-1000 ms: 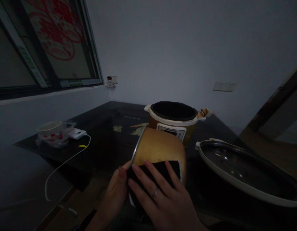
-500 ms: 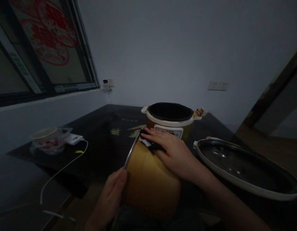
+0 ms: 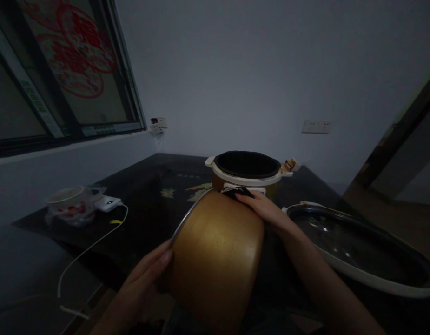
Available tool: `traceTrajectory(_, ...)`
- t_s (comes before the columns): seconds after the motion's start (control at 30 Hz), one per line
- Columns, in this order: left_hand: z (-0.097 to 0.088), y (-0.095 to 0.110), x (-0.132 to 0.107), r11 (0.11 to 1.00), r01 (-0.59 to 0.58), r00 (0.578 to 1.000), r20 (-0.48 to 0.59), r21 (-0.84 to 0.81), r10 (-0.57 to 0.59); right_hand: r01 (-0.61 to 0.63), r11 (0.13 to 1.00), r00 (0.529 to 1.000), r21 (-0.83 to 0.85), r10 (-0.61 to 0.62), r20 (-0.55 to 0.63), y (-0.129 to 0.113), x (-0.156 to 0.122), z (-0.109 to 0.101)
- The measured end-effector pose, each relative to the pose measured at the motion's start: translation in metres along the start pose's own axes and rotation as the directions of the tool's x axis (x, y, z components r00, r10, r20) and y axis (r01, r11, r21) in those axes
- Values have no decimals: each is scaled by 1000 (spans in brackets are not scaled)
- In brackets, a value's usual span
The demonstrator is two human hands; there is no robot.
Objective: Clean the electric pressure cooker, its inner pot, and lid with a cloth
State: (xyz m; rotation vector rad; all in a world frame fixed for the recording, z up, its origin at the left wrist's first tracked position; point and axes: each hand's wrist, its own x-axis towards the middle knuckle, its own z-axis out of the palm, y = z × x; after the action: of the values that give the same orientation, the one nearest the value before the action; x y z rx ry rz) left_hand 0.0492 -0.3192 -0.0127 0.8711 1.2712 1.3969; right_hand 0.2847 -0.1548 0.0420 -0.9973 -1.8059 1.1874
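A gold rice cooker inner pot [image 3: 218, 237] is tilted on its side close to me, its metal rim facing left. My left hand [image 3: 148, 265] is closed on the rim at the lower left, with the thumb on the outer wall. My right hand [image 3: 263, 207] holds a black and white cloth [image 3: 240, 191] against the pot's far upper side; its fingers are partly hidden behind the pot. Just beyond stands the rice cooker body [image 3: 248, 174], uncovered, with a dark inside and white handles.
To the right lies the cooker's glass-like lid [image 3: 361, 251] with a pale rim. A plastic-wrapped cup [image 3: 70, 204] and a white charger [image 3: 108, 203] with a cable [image 3: 85, 251] sit at the left of the dark table [image 3: 145, 181]. Sockets [image 3: 315, 126] are on the wall.
My right hand has slid the cloth over the pot's outside toward its far side. The pot has turned and tilted somewhat, and my left hand has shifted down and left with the rim.
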Motion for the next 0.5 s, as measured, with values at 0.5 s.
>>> traceTrajectory(0.5,12,13,-8,994,20,998,-65,108,-13,466,494,845,-734,-496,203,-56,-86,55)
